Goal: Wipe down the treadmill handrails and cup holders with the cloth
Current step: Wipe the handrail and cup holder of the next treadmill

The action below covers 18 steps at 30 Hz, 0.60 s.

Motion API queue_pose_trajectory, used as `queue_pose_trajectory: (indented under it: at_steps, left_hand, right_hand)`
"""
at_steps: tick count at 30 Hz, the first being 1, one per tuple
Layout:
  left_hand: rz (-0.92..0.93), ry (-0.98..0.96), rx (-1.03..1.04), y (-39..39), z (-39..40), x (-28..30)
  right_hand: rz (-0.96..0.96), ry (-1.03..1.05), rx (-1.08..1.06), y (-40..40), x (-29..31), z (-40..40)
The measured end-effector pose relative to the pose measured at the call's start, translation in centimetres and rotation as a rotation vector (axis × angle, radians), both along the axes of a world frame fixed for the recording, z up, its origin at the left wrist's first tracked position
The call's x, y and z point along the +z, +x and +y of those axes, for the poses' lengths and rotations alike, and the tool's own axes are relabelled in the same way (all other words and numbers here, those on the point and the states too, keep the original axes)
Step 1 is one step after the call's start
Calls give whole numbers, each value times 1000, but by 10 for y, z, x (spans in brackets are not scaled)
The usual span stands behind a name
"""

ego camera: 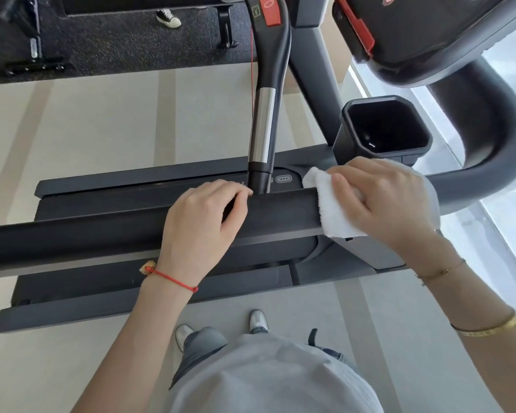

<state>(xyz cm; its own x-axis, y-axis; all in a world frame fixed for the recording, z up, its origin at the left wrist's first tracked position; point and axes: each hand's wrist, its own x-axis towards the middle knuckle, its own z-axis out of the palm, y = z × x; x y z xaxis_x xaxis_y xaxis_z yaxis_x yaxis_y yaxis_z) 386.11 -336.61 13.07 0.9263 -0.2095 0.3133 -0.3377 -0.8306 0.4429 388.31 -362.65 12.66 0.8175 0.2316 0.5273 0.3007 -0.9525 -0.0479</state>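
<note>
Two hands work along the black treadmill handrail (131, 234). The right hand (382, 201) presses a white cloth (334, 210) over the rail, fingers curled down on it, just below the empty black cup holder (385, 129). The left hand (203, 222) lies on the bare rail beside it, fingers loosely bent, gripping nothing else. A centre grip with a chrome sleeve (262, 129) rises between the hands, its base meeting the rail at the left fingertips. The console (429, 31) hangs above the cup holder.
</note>
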Motion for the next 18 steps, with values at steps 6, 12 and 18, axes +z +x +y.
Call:
queue_pose_trajectory:
  at_steps: [6,12,18]
  left_hand:
    - [-16,-2,-60,-2,10,-1]
    - [-32,20,-32,-9,44,1]
    - [-35,5,42,-19,101,0]
  right_hand:
    - [-26,-71,-52,-3,-2,33]
    - [-21,4,114,-11,-14,119]
    - [24,-45,110,-9,-7,170]
